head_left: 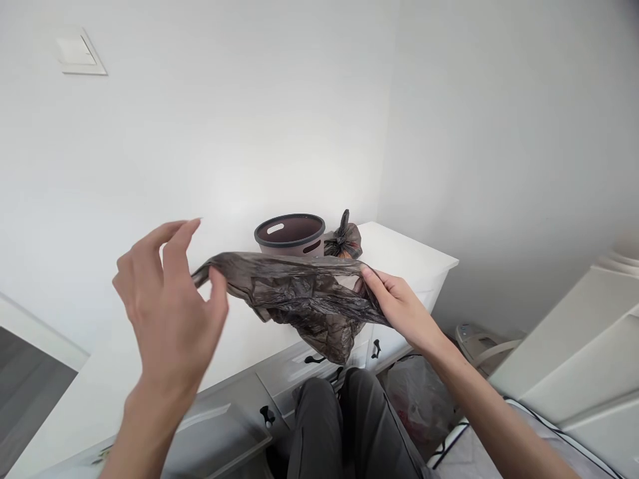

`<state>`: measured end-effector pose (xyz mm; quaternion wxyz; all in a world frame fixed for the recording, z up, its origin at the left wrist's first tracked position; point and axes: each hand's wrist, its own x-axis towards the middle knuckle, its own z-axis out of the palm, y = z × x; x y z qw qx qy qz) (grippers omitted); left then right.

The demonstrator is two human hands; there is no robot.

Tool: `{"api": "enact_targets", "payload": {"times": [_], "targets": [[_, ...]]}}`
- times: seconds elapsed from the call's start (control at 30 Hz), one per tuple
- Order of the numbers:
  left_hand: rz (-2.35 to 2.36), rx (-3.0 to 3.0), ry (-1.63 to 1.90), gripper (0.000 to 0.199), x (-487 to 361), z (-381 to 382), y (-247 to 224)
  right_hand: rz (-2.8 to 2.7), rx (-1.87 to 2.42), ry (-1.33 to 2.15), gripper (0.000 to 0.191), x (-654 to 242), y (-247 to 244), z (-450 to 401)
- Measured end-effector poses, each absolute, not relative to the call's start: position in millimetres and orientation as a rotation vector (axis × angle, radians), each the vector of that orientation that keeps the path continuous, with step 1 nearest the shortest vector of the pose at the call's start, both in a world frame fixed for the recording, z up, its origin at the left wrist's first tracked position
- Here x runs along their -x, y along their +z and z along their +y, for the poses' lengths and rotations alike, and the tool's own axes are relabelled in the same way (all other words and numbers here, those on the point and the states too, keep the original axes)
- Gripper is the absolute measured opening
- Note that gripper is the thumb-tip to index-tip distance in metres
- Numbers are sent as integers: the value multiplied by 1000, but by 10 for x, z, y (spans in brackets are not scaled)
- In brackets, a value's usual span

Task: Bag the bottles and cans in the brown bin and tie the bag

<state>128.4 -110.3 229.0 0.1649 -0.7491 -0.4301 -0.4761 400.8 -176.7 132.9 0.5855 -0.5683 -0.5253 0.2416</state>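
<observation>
A dark translucent plastic bag (309, 293) is stretched sideways between my hands, above the front edge of the white cabinet top. My right hand (399, 303) grips its right end, thumb on top. My left hand (172, 299) is at the bag's left end, the thumb against the plastic and the other fingers raised and apart from it. Behind the bag stands a round bin (290, 234) with a dark rim and slotted handles. A knotted dark bag (345, 241) with something inside sits right of the bin.
The white cabinet (404, 256) has drawers and dark handles below. A clear plastic bag (419, 396) lies on the floor to the right of my legs, near a grey-white object (484, 346). White furniture (589, 332) stands at the right. A switch (80, 53) is on the wall.
</observation>
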Motion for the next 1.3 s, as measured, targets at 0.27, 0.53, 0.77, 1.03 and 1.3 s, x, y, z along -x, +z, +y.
{"api": "enact_targets", "payload": {"times": [0.27, 0.53, 0.77, 1.03, 1.3], "targets": [[-493, 2845, -748, 40, -1856, -1317, 1891, -1263, 1281, 619, 62, -3922, 1630, -1910], [-1223, 2967, -345, 55, -1583, -864, 1620, -1171, 1336, 434, 67, -4161, 1716, -1988], [-1410, 2532, -189, 102, -1088, -602, 1895, -1066, 1307, 441, 63, -4310, 1671, -2148], [-1043, 2336, -495, 98, -947, -814, 2292, -1146, 1137, -329, 38, -3670, 1816, -2394], [-990, 2109, -902, 97, -1240, -1210, 3017, -1997, 954, 263, 51, -2841, 2096, -1118]]}}
